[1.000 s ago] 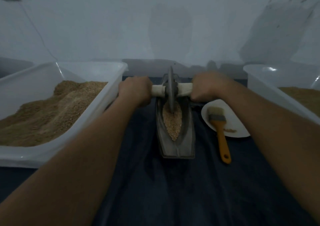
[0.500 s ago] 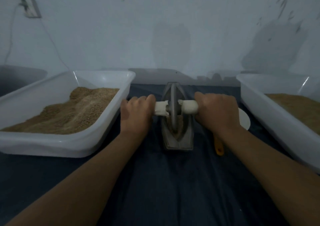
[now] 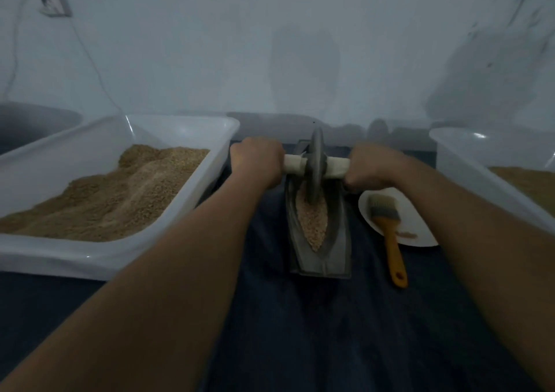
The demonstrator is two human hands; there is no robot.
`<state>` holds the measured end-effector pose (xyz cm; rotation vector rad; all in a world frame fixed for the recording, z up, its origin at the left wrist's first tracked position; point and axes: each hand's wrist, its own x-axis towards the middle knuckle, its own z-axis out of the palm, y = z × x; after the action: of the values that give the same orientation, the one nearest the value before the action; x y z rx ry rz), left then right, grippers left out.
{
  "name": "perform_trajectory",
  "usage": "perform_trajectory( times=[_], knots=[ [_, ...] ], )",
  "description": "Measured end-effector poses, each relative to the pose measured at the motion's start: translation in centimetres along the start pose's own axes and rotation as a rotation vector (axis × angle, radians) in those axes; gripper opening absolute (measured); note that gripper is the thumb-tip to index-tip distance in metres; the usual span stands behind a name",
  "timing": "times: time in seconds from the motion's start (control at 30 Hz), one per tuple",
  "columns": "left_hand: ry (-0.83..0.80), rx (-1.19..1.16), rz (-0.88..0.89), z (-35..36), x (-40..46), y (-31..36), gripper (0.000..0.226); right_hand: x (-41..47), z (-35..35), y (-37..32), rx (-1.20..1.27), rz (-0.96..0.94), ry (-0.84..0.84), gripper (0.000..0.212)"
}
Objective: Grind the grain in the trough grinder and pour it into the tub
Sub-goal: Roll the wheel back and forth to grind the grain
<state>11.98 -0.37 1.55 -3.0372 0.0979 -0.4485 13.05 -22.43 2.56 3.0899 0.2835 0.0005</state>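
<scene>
A grey boat-shaped trough grinder [image 3: 336,250] lies on the dark cloth in the middle, with pale grain [image 3: 312,223] in its groove. A grey grinding wheel [image 3: 315,169] stands upright at the trough's far end on a white axle handle [image 3: 294,163]. My left hand [image 3: 258,163] grips the handle's left end and my right hand [image 3: 372,166] grips its right end. A white tub [image 3: 114,259] with ground grain sits at the left.
A second white tub [image 3: 468,166] with grain stands at the right edge. A white plate [image 3: 420,235] beside the trough carries a yellow-handled brush [image 3: 390,235]. A white wall rises close behind. Dark cloth covers the near table.
The wheel has rolled from the near part of the trough back to its far end, and both hands moved away from me with it. The grain in the groove shows again.
</scene>
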Motion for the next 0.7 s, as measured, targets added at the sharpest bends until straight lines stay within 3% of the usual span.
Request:
perform_trajectory(
  times=[0.07, 0.2, 0.3, 0.4, 0.53, 0.6, 0.7],
  knots=[
    [0.132, 0.042, 0.024, 0.0, -2.0, 0.2, 0.02, -1.8, 1.0, 0.0, 0.013, 0.04, 0.129, 0.022],
    [0.313, 0.04, 0.06, 0.6, -7.0, -0.4, 0.02, -6.3, 3.9, -1.3, -0.164, -0.025, 0.648, 0.025],
    [0.414, 0.049, 0.104, 0.5, -9.6, -0.7, 0.029, -9.0, 4.7, -2.1, -0.153, -0.015, 0.793, 0.032],
    [0.455, 0.062, 0.11, 0.6, -10.3, -0.7, 0.024, -9.7, 4.8, -2.1, -0.157, -0.003, 0.806, 0.032],
    [0.383, 0.062, 0.09, 0.9, -8.5, -0.7, 0.031, -8.4, 4.8, -1.7, -0.2, 0.009, 0.774, 0.029],
    [0.348, 0.071, 0.08, 1.3, -6.9, -0.8, 0.023, -6.8, 3.9, -1.2, -0.2, 0.007, 0.662, 0.027],
    [0.287, 0.059, 0.087, 1.4, -3.7, -0.9, 0.013, -3.5, 1.4, -0.5, -0.121, -0.01, 0.309, 0.021]
  ],
)
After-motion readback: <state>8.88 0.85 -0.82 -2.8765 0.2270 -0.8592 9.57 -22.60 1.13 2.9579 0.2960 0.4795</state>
